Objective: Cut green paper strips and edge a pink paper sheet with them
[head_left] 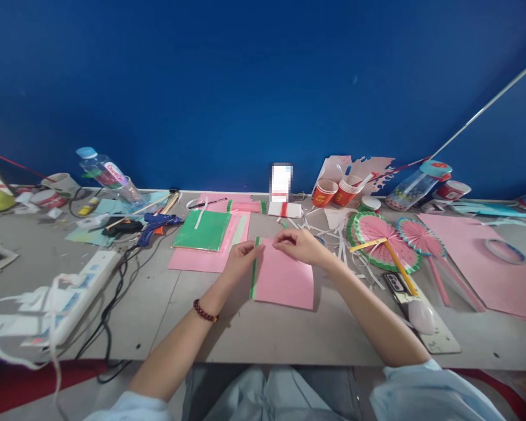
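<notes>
A pink sheet of paper [284,278] with a green strip [253,272] along its left edge lies before me on the grey table. My left hand [243,257] has its fingers closed at the upper end of the green strip, gripping the paper's edge there. Over the sheet's top edge is my right hand [301,245], thumb and fingers pinched together; whatever is between them is too small to make out. Behind my left hand lies a pack of green paper [201,231] on more pink paper [193,262].
Paper fans [388,237], a phone [394,283] and white paper strips [344,242] lie right. Red paper cups [324,193] stand at the back. On the left are a blue glue gun [158,225], a power strip [85,292], black cables [114,286] and a bottle [111,175].
</notes>
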Action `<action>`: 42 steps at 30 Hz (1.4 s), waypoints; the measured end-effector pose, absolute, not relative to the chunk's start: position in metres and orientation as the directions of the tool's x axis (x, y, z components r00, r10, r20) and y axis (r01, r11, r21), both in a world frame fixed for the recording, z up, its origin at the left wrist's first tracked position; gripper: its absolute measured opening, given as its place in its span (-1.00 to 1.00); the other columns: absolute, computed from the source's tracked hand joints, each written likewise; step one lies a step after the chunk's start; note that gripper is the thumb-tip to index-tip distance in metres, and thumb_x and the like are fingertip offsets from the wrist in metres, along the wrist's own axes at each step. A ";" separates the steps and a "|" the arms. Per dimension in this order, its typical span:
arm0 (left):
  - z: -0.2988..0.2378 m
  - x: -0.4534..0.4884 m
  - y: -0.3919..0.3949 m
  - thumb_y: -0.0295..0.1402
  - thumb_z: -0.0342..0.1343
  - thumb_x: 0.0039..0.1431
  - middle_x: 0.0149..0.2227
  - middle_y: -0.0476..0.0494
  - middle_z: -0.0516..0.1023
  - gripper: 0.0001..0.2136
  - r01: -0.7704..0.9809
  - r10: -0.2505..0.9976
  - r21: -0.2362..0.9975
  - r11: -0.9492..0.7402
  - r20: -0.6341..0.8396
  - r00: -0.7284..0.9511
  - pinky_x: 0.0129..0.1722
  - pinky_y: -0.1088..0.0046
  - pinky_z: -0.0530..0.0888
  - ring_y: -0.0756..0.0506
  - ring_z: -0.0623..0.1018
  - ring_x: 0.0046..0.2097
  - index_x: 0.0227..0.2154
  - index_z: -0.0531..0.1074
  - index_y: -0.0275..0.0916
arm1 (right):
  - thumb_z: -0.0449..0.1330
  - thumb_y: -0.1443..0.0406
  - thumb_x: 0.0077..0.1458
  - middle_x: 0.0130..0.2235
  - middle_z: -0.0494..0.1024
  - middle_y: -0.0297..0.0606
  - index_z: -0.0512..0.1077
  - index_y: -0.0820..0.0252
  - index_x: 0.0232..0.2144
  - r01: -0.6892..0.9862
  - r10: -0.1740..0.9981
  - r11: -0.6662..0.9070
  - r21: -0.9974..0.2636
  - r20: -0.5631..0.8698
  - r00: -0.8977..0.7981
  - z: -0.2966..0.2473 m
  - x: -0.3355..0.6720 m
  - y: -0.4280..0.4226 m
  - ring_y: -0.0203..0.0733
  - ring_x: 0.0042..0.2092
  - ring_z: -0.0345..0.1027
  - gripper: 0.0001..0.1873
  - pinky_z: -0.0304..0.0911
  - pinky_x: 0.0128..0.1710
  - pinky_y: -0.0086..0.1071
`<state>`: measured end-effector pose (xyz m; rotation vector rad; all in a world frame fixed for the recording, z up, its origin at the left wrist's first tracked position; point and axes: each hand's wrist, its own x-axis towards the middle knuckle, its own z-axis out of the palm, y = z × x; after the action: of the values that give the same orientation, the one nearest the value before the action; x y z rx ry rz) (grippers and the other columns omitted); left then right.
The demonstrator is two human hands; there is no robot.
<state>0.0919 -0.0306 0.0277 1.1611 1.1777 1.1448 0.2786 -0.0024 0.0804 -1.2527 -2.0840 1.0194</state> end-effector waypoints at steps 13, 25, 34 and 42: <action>0.018 0.092 -0.029 -0.21 0.23 -0.10 -0.65 0.10 0.04 -0.61 -0.156 0.991 0.978 0.135 -0.129 0.045 -0.55 0.53 0.10 0.08 0.11 -0.56 -0.73 0.12 -0.25 | 0.14 0.28 -0.01 -0.46 0.49 -0.37 0.49 0.16 -0.45 0.544 0.892 0.296 -0.785 0.024 -0.451 0.078 0.275 -0.003 -0.31 -0.39 0.32 -0.87 0.17 -0.33 -0.43; 0.021 0.089 -0.026 -0.19 0.23 -0.12 -0.63 0.09 0.11 -0.67 -0.191 0.923 0.929 0.317 -0.255 0.289 -0.51 0.54 0.19 0.07 0.20 -0.54 -0.67 0.22 -0.27 | 0.13 0.22 -0.01 -0.41 0.51 -0.34 0.49 0.18 -0.43 0.494 0.921 0.236 -0.837 0.032 -0.387 0.063 0.284 0.010 -0.27 -0.36 0.32 -0.82 0.17 -0.34 -0.41; 0.026 0.089 -0.028 -0.13 0.18 -0.10 -0.63 0.08 0.12 -0.66 -0.130 0.932 0.945 0.299 -0.261 0.251 -0.51 0.53 0.20 0.06 0.19 -0.54 -0.68 0.23 -0.26 | 0.13 0.19 -0.02 -0.45 0.49 -0.33 0.48 0.20 -0.45 0.483 0.935 0.207 -0.851 0.026 -0.355 0.064 0.291 0.017 -0.29 -0.42 0.29 -0.79 0.17 -0.40 -0.42; 0.022 0.093 -0.030 -0.07 0.11 -0.02 -0.68 0.07 0.15 -0.59 0.082 0.985 0.995 0.061 -0.073 0.158 -0.54 0.50 0.12 0.06 0.15 -0.57 -0.75 0.22 -0.26 | 0.13 0.18 -0.01 -0.47 0.48 -0.33 0.49 0.19 -0.42 0.463 0.915 0.255 -0.849 0.056 -0.400 0.056 0.290 0.017 -0.29 -0.42 0.28 -0.79 0.16 -0.43 -0.44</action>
<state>0.0929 -0.0298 0.0225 1.2871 1.1753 1.0039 0.2895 0.0175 0.0565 -1.2464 -1.9728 1.0521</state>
